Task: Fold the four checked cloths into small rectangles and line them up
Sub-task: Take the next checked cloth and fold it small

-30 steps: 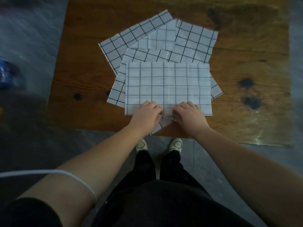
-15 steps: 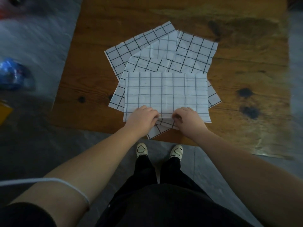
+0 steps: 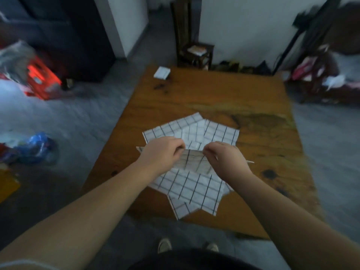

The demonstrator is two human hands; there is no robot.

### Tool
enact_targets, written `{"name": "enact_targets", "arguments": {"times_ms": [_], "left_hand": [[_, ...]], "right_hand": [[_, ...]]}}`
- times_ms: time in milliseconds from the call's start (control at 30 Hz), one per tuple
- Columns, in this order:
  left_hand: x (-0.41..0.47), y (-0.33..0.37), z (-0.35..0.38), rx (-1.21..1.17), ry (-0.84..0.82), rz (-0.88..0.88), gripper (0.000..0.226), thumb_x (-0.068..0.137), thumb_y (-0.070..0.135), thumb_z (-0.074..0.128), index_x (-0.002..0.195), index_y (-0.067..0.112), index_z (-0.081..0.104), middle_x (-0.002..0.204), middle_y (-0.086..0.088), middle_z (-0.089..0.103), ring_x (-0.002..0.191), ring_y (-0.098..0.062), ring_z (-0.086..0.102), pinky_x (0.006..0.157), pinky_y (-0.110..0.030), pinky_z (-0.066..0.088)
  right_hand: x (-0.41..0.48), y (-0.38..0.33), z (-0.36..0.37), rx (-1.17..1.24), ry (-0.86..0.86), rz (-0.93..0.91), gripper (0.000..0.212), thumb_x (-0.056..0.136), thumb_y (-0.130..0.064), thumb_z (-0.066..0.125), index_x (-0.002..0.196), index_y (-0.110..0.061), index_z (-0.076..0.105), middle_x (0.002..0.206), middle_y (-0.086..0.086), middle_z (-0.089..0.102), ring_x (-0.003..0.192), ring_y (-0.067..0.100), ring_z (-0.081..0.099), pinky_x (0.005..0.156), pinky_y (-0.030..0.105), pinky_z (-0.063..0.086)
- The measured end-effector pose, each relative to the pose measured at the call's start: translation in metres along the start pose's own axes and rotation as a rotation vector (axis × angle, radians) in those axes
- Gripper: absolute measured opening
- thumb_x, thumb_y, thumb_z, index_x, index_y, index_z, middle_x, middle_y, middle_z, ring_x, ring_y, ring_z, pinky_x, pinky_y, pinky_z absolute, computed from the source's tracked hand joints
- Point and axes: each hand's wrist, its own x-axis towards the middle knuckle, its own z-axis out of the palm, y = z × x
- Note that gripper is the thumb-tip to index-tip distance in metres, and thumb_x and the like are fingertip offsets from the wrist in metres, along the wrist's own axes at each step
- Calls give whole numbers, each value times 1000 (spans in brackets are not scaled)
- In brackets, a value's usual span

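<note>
Several white cloths with a black check lie overlapped in a fan on the wooden table [image 3: 263, 137]. The top cloth [image 3: 192, 161] is raised off the pile, its near edge lifted and carried away from me. My left hand [image 3: 162, 153] pinches that edge at the left and my right hand [image 3: 222, 159] pinches it at the right, close together. Under it a spread cloth [image 3: 192, 193] reaches the table's near edge. Two more cloths [image 3: 222, 132] show beyond my hands. The far part of the lifted cloth is hidden behind my hands.
A small white folded item [image 3: 162, 72] lies at the table's far left corner. A dark wooden stool [image 3: 195, 55] stands behind the table. Red crate [image 3: 41, 79] and blue bag [image 3: 36, 147] sit on the floor at left. Clutter stands at right.
Both hands have lifted the top cloth's near edge off the table and moved it away from me. The camera has tilted up, showing the room.
</note>
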Motion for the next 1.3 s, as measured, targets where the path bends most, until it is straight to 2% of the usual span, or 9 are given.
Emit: {"name": "enact_targets", "arguments": {"times_ms": [167,333,467,633,767,900,1000,1167,1300], "left_hand": [[17,24,-95,33,141,26,13,100,33,56,104,34,68,94,19,59,87,-5,58,70,-28,50],[34,58,-176,41,188,69,22,97,46,58,116,37,65,109,13,68,102,-10,63,87,-37,55],[44,82,-225,-33,233,96,20,98,46,61,111,34,71,102,13,69,95,-8,64,87,-38,55],[49,97,-268,-80,285,144,14,99,39,62,106,32,72,94,17,67,88,1,60,77,-24,48],[52,107,-288,-69,309,182,8,99,39,62,99,36,70,90,18,66,85,2,61,72,-20,46],[55,117,-301,-42,275,213,6,99,40,63,97,38,68,87,18,65,83,1,61,72,-24,48],[57,120,-311,-78,248,223,6,98,39,64,97,37,69,87,18,66,84,1,62,73,-23,47],[61,120,-324,-71,187,216,11,99,38,62,101,32,71,95,15,70,91,-2,64,86,-28,54],[60,115,-326,-43,213,179,11,100,36,60,102,31,70,96,15,69,91,-3,64,86,-29,54]], "right_hand": [[27,-44,-91,-117,146,-102,17,101,-30,51,92,-27,64,83,-14,62,77,12,59,79,37,51],[41,-82,-166,-204,342,-244,17,100,-32,51,93,-23,63,83,-11,59,75,17,58,70,31,38],[47,-104,-214,-254,460,-301,15,100,-31,52,95,-24,65,89,-5,67,76,23,62,68,29,35],[49,-122,-256,-258,416,-261,22,101,-43,46,107,-29,63,94,-10,66,80,16,63,75,37,54],[54,-134,-273,-172,382,-257,29,99,-51,48,107,-29,66,93,-8,69,82,11,63,76,37,57],[62,-141,-283,-56,342,-269,29,97,-48,54,89,-24,67,75,-3,65,67,11,60,68,33,55],[66,-140,-291,33,329,-295,27,97,-44,57,82,-24,66,70,-1,62,58,6,53,59,23,47],[68,-126,-304,80,300,-273,20,100,-33,55,87,-25,69,80,-3,67,72,8,61,70,27,51],[65,-105,-314,83,349,-228,22,100,-30,55,84,-24,69,77,-4,68,71,9,62,63,25,47]]}}
